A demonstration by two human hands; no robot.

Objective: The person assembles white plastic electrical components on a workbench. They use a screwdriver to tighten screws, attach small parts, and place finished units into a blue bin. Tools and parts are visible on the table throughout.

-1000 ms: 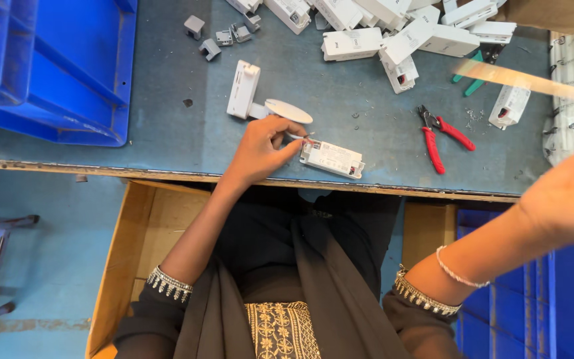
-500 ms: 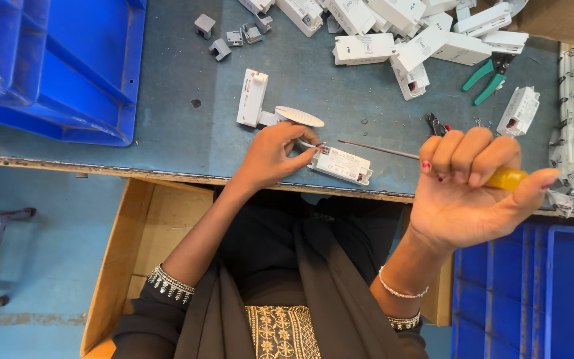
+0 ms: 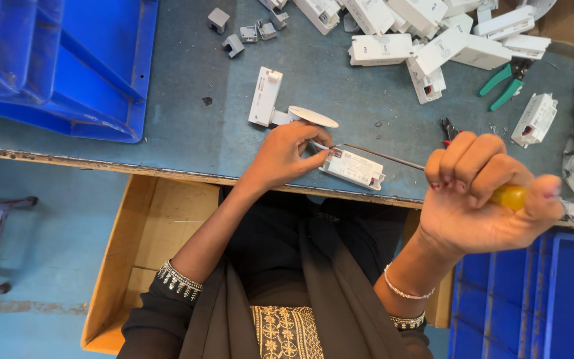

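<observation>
**Screwdriver tip at the white driver box**

Here the white driver box [image 3: 353, 168] lies near the front edge of the bench [image 3: 187, 133], its end pinched under the left hand [image 3: 286, 154]. The right hand [image 3: 479, 199] has its grip closed round a yellow-handled screwdriver [image 3: 509, 197], whose thin shaft reaches to the box's left end (right by the fingertips). Behind lie a round white disc [image 3: 312, 116], red pliers [image 3: 448, 129], green pliers [image 3: 505, 83] and a heap of white boxes [image 3: 420, 33].
</observation>
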